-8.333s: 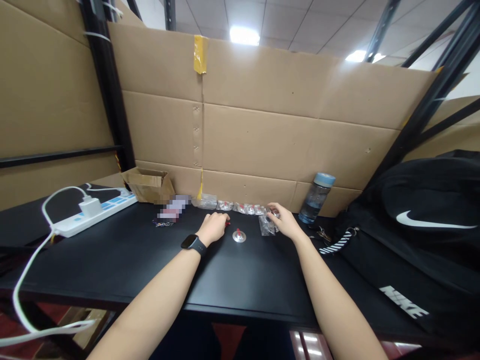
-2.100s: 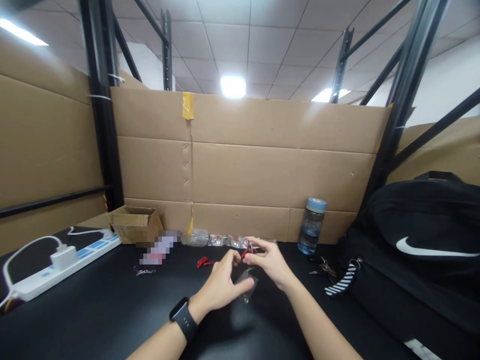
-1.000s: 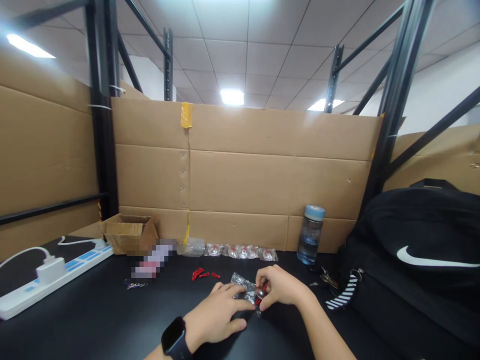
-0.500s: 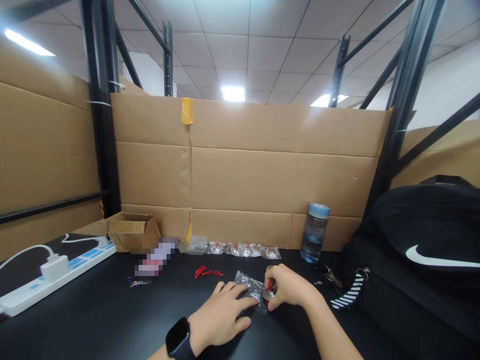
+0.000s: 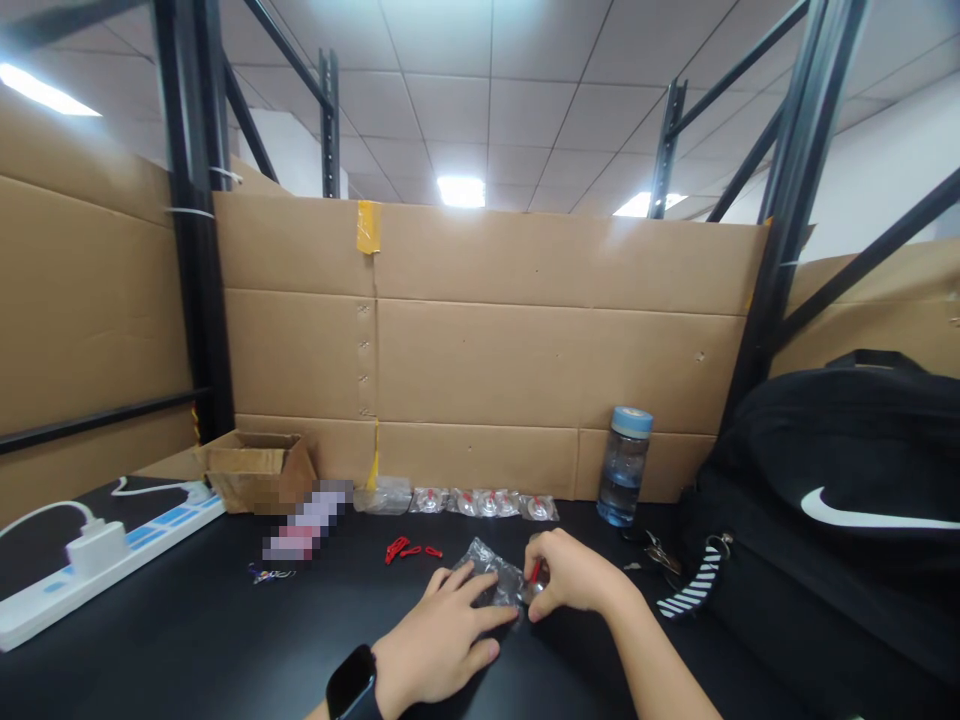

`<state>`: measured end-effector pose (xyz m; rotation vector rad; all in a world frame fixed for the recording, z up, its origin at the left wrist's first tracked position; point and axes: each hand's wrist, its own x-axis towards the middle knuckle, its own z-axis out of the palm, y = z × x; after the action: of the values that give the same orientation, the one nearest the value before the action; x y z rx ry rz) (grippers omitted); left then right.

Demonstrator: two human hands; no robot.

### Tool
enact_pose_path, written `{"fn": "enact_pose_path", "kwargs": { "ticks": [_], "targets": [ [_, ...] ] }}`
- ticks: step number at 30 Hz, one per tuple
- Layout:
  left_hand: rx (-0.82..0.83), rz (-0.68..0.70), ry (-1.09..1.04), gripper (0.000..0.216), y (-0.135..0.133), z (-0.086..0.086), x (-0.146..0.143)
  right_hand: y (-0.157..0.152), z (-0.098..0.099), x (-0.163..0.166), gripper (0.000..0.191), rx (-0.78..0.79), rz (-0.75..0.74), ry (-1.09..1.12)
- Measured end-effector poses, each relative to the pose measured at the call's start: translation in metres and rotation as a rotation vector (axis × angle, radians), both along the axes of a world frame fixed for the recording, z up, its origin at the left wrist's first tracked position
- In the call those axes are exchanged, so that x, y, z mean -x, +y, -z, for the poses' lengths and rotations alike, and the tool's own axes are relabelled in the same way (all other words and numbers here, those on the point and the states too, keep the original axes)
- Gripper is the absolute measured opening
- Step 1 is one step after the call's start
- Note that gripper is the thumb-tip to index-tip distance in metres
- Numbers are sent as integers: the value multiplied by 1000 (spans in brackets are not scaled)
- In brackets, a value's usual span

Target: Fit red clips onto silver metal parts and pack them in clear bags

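My left hand [image 5: 439, 640], with a black watch on the wrist, lies on the black table with its fingers pressing down a small clear plastic bag [image 5: 491, 580]. Just to the right, my right hand [image 5: 570, 575] pinches a small silver disc with a red piece [image 5: 534, 582] at the bag's right end. Several loose red clips [image 5: 409, 549] lie on the table left of the bag. A row of filled clear bags [image 5: 484, 502] sits along the cardboard wall behind.
A water bottle [image 5: 624, 466] stands at the back right, beside a black bag [image 5: 840, 520] with keys [image 5: 649, 550]. A small cardboard box [image 5: 255, 468] and a white power strip [image 5: 105, 555] are at the left. Cardboard walls [image 5: 487, 340] close the back.
Over the last second both hands stayed on the table with the bag, the right hand working the silver and red piece at its end. Two seconds ago the bag was held up in the air.
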<state>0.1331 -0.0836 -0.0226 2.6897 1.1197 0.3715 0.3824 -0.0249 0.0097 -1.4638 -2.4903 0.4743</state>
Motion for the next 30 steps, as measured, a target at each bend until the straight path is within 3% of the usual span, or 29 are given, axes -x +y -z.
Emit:
{"fn": "enact_pose_path", "kwargs": {
  "ticks": [4, 9, 14, 20, 25, 30],
  "targets": [
    [14, 7, -6, 54, 0, -1, 0, 1, -2, -5, 42, 39, -1, 9],
    [41, 18, -11, 56, -2, -8, -2, -2, -1, 4, 43, -37, 1, 64],
    [-4, 17, -23, 45, -4, -8, -2, -4, -1, 10, 40, -54, 43, 76],
    [-24, 12, -36, 43, -2, -5, -3, -5, -9, 12, 40, 3, -51, 214],
    [-17, 13, -78, 26, -3, -6, -4, -11, -21, 12, 44, -36, -101, 324],
    [-18, 0, -45, 42, -5, -8, -5, -14, -20, 13, 44, -20, -124, 257]
  ]
}}
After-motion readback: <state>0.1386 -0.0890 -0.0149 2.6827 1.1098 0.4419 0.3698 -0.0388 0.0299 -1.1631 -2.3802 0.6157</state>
